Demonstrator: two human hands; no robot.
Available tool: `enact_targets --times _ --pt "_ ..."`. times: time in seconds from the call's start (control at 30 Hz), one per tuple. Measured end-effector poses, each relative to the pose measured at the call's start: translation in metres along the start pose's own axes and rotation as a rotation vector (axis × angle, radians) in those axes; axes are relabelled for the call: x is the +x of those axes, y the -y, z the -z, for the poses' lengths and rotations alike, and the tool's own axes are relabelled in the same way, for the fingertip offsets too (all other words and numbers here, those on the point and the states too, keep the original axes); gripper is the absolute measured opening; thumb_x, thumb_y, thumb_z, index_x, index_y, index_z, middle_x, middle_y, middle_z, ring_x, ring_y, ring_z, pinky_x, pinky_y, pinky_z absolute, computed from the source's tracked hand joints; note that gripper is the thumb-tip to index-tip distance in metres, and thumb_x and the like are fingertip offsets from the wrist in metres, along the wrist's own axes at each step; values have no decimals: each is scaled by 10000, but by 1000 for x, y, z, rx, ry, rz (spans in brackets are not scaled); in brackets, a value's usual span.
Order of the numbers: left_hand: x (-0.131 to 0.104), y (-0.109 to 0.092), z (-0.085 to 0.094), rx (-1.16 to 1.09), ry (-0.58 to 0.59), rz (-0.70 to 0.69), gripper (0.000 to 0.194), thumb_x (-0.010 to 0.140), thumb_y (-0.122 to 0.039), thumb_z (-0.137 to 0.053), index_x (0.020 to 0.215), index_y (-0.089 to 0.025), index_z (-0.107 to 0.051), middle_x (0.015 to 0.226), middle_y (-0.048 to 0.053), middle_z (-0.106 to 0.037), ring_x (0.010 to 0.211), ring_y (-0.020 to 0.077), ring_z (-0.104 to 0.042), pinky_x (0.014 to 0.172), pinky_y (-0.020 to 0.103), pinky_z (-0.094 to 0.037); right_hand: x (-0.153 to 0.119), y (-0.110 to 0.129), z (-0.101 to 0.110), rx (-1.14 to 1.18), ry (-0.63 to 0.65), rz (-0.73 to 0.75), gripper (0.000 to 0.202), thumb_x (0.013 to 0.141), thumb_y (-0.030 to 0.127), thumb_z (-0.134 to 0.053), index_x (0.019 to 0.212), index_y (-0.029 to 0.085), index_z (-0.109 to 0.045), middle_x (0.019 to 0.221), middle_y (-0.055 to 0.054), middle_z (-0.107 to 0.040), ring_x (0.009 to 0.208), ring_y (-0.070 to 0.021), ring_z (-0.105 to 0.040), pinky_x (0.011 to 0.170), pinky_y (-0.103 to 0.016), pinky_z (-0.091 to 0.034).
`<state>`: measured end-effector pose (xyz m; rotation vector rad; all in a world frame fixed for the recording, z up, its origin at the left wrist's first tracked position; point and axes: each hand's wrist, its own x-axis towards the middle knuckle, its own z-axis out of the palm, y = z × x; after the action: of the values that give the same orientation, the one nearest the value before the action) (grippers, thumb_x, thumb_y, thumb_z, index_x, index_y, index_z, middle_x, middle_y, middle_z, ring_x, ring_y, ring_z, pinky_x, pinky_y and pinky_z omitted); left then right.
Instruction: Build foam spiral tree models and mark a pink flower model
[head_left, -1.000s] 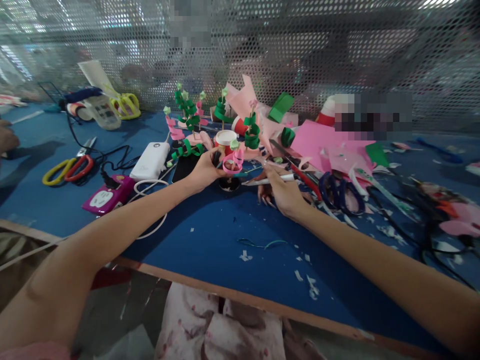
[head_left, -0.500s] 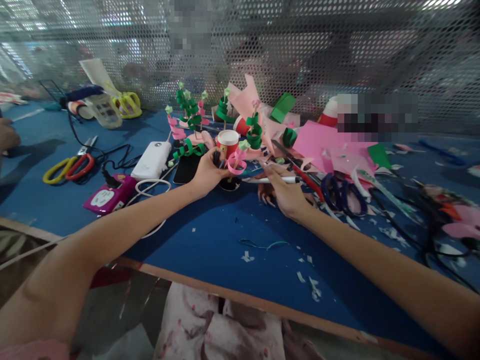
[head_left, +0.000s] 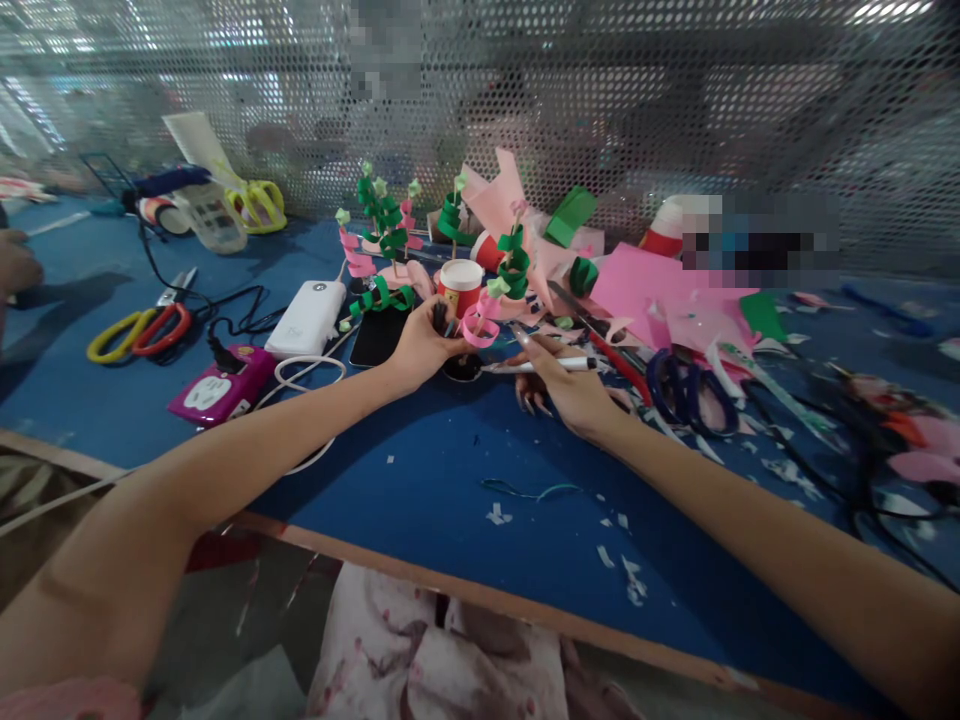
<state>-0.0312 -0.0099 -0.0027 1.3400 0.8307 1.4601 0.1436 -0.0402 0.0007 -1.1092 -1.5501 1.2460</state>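
Observation:
My left hand (head_left: 424, 350) is closed at the middle of the table, its fingertips pinching a pink paper spiral (head_left: 480, 328) topped with a pale green and pink piece. A dark item shows between its fingers, too small to name. Just below lies a small black round piece (head_left: 463, 368). My right hand (head_left: 570, 385) grips a white marker pen (head_left: 577, 364), its tip pointing left at the black piece's edge; whether they touch I cannot tell. Behind the hands stand a red and white paper cup (head_left: 460, 285) and several green paper spirals (head_left: 390, 240) on sticks.
On the left are scissors (head_left: 142, 330), a purple socket block (head_left: 221, 388), a white power bank (head_left: 307, 318) and cables. A phone (head_left: 379, 338) lies by my left hand. To the right are blue-handled scissors (head_left: 690, 390), pink paper (head_left: 645, 290) and scraps. Perforated metal mesh (head_left: 480, 110) stands behind.
The marker has tilted flatter and moved slightly left, its tip now nearer the black round piece. My left hand keeps its hold on the pink spiral. The whole view has shifted a little.

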Motion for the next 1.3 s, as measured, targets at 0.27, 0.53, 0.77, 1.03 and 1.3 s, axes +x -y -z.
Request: enact_targets --times 0.27,0.53,0.77,1.03,1.3 --pt "0 0 0 3 10 16 593 367 -231 -850 619 -190 -314 559 -88 -388 479 31 -369 428 227 -419 0 -1 0 2 -2 12 446 710 647 -543 842 231 -636 453 23 -503 366 -112 -467 316 -236 -276" --pt "0 2 1 1 27 17 600 381 -235 -849 627 -194 -304 555 -89 -396 468 31 -381 426 232 -420 0 0 0 5 -2 10 466 709 658 -533 826 222 -646 444 19 -507 350 -111 -461 310 -240 -273" --pt "0 2 0 2 13 20 594 372 -228 -850 619 -190 -310 553 -88 -399 473 30 -376 430 227 -405 2 -3 1 49 -22 6 438 682 661 -561 733 228 -603 500 7 -528 383 -114 -479 304 -237 -292" --pt "0 -1 -1 -10 16 3 575 377 -195 -839 612 -188 -314 537 -92 -403 480 33 -381 433 213 -385 3 -2 -2 3 23 17 432 672 684 -549 692 252 -559 533 -12 -522 420 -122 -468 318 -251 -300" --pt "-1 -1 0 -14 12 10 574 381 -193 -840 613 -189 -316 533 -92 -422 455 29 -389 408 216 -411 2 -2 -2 -13 29 39 456 670 696 -538 772 256 -598 523 0 -519 406 -117 -460 317 -243 -299"
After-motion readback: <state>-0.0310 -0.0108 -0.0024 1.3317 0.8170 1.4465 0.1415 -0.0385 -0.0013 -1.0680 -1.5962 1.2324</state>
